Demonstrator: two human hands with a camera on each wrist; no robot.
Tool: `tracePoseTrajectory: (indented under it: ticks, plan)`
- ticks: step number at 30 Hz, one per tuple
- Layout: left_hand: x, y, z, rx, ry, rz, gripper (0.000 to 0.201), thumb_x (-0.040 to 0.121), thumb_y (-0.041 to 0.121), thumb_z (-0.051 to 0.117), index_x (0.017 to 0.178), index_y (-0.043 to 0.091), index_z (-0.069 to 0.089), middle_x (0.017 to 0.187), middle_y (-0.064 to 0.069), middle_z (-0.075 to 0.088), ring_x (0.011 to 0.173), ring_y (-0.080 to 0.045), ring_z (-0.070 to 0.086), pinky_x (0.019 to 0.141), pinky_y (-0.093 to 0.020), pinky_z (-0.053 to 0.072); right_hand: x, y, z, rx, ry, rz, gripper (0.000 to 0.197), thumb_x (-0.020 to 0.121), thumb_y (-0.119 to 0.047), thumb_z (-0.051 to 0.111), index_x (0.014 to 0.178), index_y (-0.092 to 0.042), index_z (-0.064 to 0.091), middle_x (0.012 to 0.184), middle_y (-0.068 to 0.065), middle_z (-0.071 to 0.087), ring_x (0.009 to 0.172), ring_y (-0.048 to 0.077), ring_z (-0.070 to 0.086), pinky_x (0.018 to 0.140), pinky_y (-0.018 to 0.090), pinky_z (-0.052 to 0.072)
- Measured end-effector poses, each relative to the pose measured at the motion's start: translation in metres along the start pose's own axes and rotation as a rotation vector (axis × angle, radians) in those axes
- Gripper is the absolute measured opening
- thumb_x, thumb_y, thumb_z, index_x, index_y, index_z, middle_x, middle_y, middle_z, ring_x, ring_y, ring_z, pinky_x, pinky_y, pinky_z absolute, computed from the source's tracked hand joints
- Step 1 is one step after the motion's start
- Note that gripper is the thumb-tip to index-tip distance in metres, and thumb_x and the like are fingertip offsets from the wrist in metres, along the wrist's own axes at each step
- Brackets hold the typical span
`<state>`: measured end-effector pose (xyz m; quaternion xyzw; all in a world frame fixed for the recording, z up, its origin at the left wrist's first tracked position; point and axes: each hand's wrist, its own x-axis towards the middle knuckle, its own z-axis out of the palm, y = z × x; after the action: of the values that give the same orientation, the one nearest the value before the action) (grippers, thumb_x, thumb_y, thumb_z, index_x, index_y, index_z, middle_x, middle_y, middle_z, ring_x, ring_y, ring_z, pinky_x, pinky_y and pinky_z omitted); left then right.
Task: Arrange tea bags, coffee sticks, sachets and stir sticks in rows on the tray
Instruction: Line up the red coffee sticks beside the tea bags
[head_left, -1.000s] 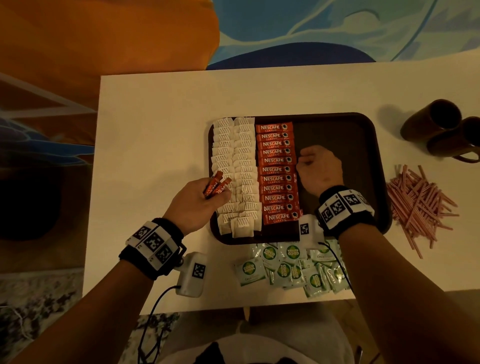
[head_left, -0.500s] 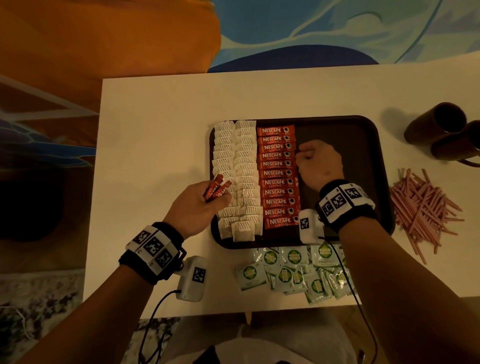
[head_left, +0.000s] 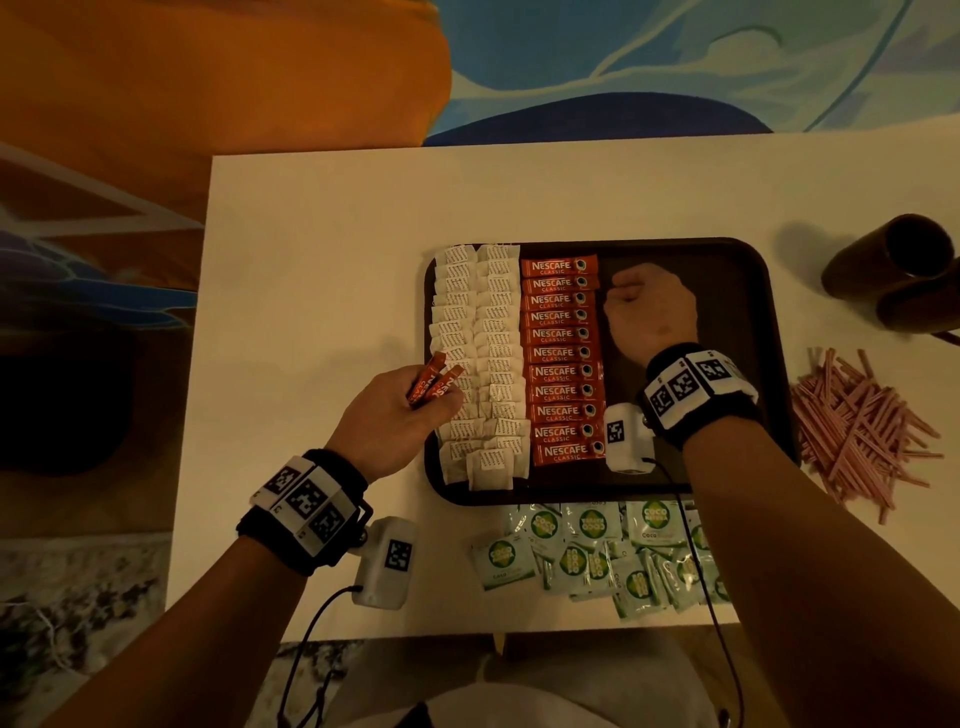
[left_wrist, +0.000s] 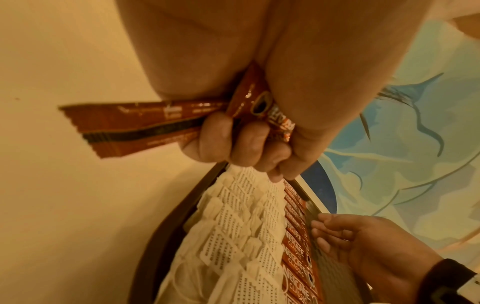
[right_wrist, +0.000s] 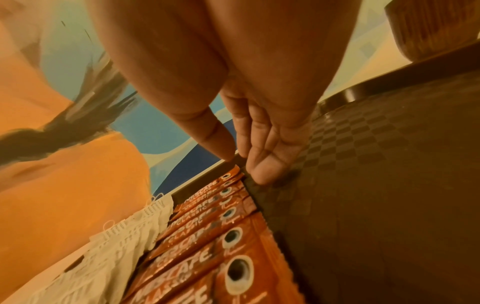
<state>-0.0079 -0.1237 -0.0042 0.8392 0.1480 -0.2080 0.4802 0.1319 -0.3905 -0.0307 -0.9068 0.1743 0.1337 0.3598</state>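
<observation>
On the dark rectangular plastic tray (head_left: 737, 270), white paper tea bags (head_left: 478, 358) and red coffee sticks (head_left: 563, 358) lay in rows; left hand (head_left: 395, 421) clutched spare sticks (head_left: 434, 384), right hand (head_left: 649, 312) loosely curled, empty; green sachets (head_left: 597, 558) and pink stir sticks (head_left: 857, 431) remained outside.

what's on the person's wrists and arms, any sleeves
No sleeves, forearms bare. Each wrist wears a black band with white panels of black square-code markers. A white box with its own marker hangs by each band, trailing a thin black cable.

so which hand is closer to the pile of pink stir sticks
Right. The right hand rests on the tray's bare floor, nearer the stir sticks; the left hand is beyond the tray's far left edge.
</observation>
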Motion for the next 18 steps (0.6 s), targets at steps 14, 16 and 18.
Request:
tracePoseTrajectory:
  ticks: [14,16,18]
  plan:
    - [-0.001,0.0,-0.002,0.022,0.001,0.0,0.032,0.095,0.04,0.067,0.087,0.009,0.065,0.06,0.003,0.051,0.054,-0.011,0.044,0.062,-0.035,0.041,0.015,-0.015,0.001,0.015,-0.057,-0.066,0.038,0.094,-0.021,0.067,0.132,-0.021,0.06,0.124,-0.006,0.066,0.108,0.014,0.064,0.096,0.037,0.057]
    - [-0.001,0.0,-0.001,0.013,-0.003,0.002,0.032,0.095,0.04,0.067,0.088,0.008,0.065,0.061,0.001,0.052,0.054,-0.012,0.045,0.062,-0.035,0.041,0.014,-0.017,-0.001,0.021,-0.087,-0.09,0.038,0.093,-0.022,0.068,0.131,-0.023,0.061,0.125,-0.007,0.067,0.107,0.016,0.067,0.095,0.042,0.058]
    - [-0.002,0.0,-0.001,0.002,-0.005,0.001,0.032,0.095,0.039,0.067,0.089,0.008,0.066,0.062,0.0,0.053,0.056,-0.013,0.045,0.063,-0.036,0.041,0.009,-0.015,-0.007,0.009,-0.071,-0.095,0.039,0.093,-0.02,0.068,0.132,-0.022,0.06,0.129,-0.006,0.065,0.112,0.016,0.065,0.098,0.037,0.055]
